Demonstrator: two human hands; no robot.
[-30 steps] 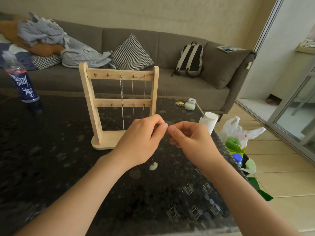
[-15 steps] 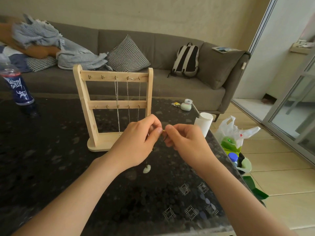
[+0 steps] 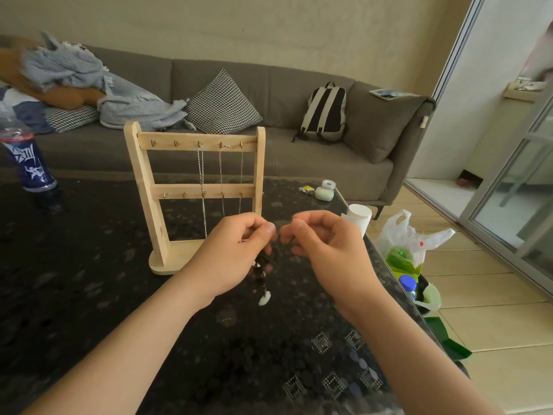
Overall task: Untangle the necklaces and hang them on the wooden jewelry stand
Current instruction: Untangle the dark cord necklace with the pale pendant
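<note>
Necklace (image 3: 264,297) pinched by left hand (image 3: 236,253) and right hand (image 3: 326,250); bottle (image 3: 27,163) label illegible.

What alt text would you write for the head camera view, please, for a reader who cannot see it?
Over a dark table, a left hand and a right hand pinch a dark necklace between them, its white pendant dangling. Behind them stands a wooden jewelry stand with silver chains hanging from its top hooks.

Home living room (sofa (image 3: 299,94), cushion (image 3: 223,104), backpack (image 3: 324,110))
</note>
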